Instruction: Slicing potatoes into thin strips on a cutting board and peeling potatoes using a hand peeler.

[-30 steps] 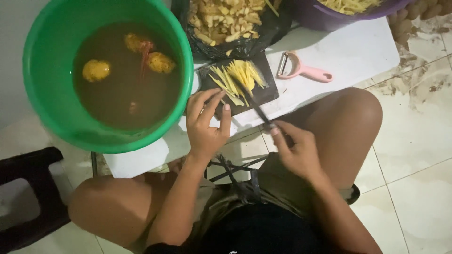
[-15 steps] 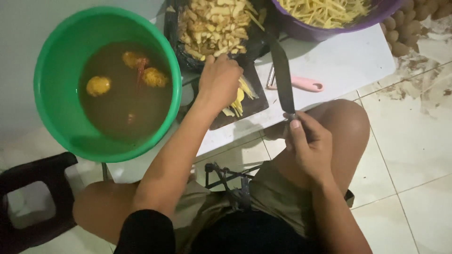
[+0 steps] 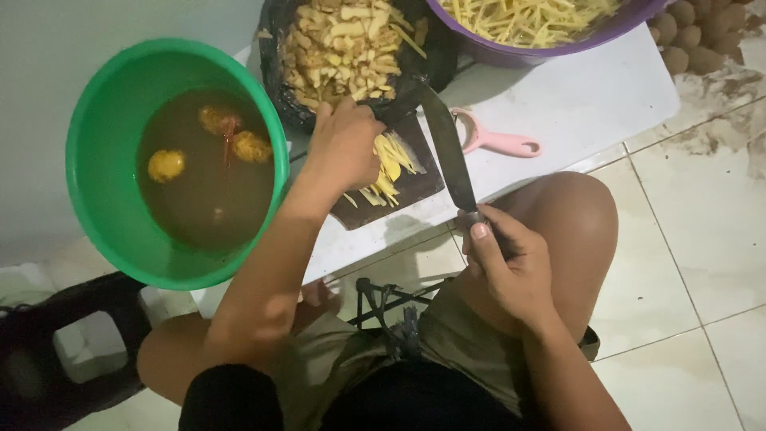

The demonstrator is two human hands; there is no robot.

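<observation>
Under left hand (image 3: pixel 345 148), potato strips (image 3: pixel 389 168), knife (image 3: pixel 447 156) beside

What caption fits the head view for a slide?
Left hand gathers yellow strips on a dark board; right hand holds a knife beside a green bucket.

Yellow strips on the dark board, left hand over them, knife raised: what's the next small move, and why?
Probably close the left hand on the yellow strips and lift them off the dark board. The hand already covers the pile, and the right hand holds the knife clear above it.
</observation>
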